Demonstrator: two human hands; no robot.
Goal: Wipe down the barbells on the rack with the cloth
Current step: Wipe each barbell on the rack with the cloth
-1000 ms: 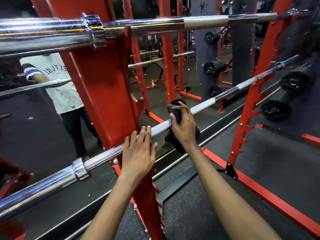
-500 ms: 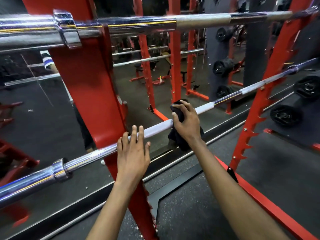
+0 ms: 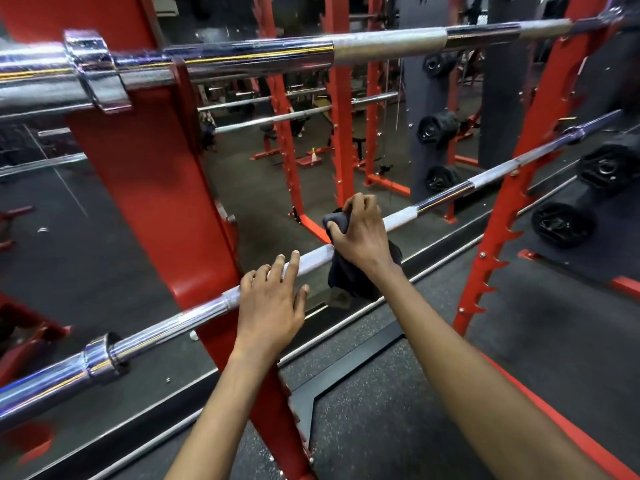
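A chrome lower barbell (image 3: 446, 197) runs across the red rack from lower left to upper right. My right hand (image 3: 362, 233) grips a dark cloth (image 3: 349, 280) wrapped over the bar near its middle, and part of the cloth hangs below. My left hand (image 3: 272, 304) rests on the bar just left of it, with straight fingers laid over the shaft. An upper barbell (image 3: 388, 46) lies across the top hooks of the rack.
The left red upright (image 3: 152, 188) stands right beside my left hand, and the right red upright (image 3: 512, 209) with its toothed hooks is farther along. A mirror behind reflects more racks. Black weight plates (image 3: 562, 223) sit at the right on pegs.
My view has shifted to the right, so the left upright and bar collars sit farther left. Both hands stay on the lower bar, the right one still on the cloth.
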